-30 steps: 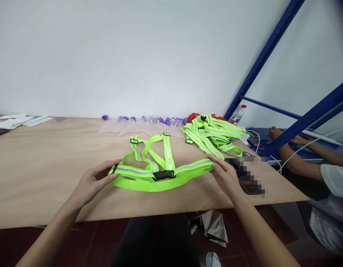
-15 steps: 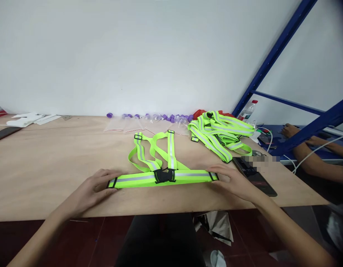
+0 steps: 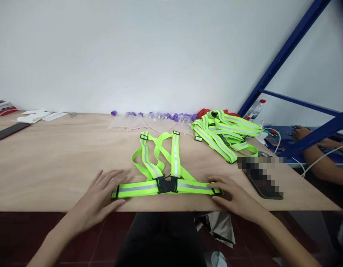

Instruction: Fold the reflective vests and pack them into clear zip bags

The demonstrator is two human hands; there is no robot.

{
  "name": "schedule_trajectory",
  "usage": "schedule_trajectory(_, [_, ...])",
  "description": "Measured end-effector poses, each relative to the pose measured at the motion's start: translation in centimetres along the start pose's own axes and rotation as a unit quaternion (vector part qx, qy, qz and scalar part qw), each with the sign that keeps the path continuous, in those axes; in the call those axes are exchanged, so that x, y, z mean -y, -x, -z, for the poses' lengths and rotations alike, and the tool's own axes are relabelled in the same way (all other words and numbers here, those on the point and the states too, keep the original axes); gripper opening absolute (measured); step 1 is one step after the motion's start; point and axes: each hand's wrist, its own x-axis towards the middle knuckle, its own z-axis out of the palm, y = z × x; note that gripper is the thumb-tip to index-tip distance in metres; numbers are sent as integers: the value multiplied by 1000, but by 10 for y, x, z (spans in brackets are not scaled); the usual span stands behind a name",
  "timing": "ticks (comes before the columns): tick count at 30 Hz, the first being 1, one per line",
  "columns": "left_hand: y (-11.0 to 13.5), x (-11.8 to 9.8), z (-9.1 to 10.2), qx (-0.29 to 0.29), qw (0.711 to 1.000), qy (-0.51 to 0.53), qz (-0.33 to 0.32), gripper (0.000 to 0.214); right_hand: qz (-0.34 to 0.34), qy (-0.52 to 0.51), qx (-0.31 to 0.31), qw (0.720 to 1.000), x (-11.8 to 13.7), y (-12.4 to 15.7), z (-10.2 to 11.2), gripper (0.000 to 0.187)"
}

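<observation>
A neon-yellow reflective vest (image 3: 140, 188) made of elastic straps with grey stripes lies on the table. Its waist strap runs across the front, joined by a black buckle (image 3: 167, 184). Two shoulder straps and crossed back straps extend away behind it. My left hand (image 3: 103, 194) rests around the left end of the waist strap at a black slider, fingers spread and thumb apart. At the opposite end, my right hand (image 3: 234, 194) has its fingertips over the strap by the other slider and its thumb at the near edge, gripping the strap lightly.
More reflective vests (image 3: 225, 133) lie piled at the right. A phone (image 3: 263, 181) sits near them. Clear plastic bags (image 3: 138, 122) and purple caps (image 3: 175, 117) line the wall. Beyond the blue frame (image 3: 277, 63) and bottle (image 3: 255, 110) is another person's arm (image 3: 324, 159).
The view has shifted slightly, so the table's contents sit farther right. The waist strap now lies nearer the table's front edge. My left fingers have spread, and the shoulder straps look straighter.
</observation>
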Motion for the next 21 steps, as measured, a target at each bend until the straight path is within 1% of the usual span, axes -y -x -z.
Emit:
schedule_trajectory(2, [-11,-28,-1,-35,998,10,-49,56,5,5,-9,1000,2,-2,1,31])
schedule_trajectory(4, [-26,-62,-10,-57,990,39,-121,49,12,11,-36,999,4,-7,2,31])
schedule_trajectory(5, [-34,-79,-17,-48,987,47,-144,48,17,16,-54,998,5,-11,1,31])
schedule_trajectory(6, [-42,-94,-26,-27,987,50,-152,49,24,22,-71,997,7,-15,0,30])
schedule_trajectory(8, [-56,-117,-48,19,989,41,-143,54,48,37,-92,994,10,-23,-2,28])
schedule_trajectory(9, [-60,-124,-58,30,991,31,-125,57,65,45,-93,993,13,-28,-4,28])
schedule_trajectory(11, [-66,-132,-77,32,994,13,-105,59,106,59,-91,988,19,-39,-6,26])
schedule_trajectory(13, [-66,-133,-91,23,995,-2,-96,58,145,66,-103,982,27,-54,-7,25])
schedule_trajectory(15, [-64,-132,-98,18,995,-13,-94,57,170,67,-126,975,37,-78,-8,23])
schedule_trajectory(17, [-62,-133,-100,17,996,-16,-87,57,175,76,-127,973,49,-108,-10,22])
schedule_trajectory(18, [-62,-134,-100,16,996,-14,-81,57,166,95,-107,976,56,-125,-11,23])
schedule_trajectory(19, [-62,-135,-99,15,997,-9,-74,57,155,130,-73,977,62,-142,-14,25])
schedule_trajectory(20, [-62,-135,-98,16,998,-3,-67,56,143,169,-40,974,68,-158,-17,29])
schedule_trajectory(21, [-63,-136,-98,17,998,5,-61,55,144,183,-19,972,73,-172,-21,30])
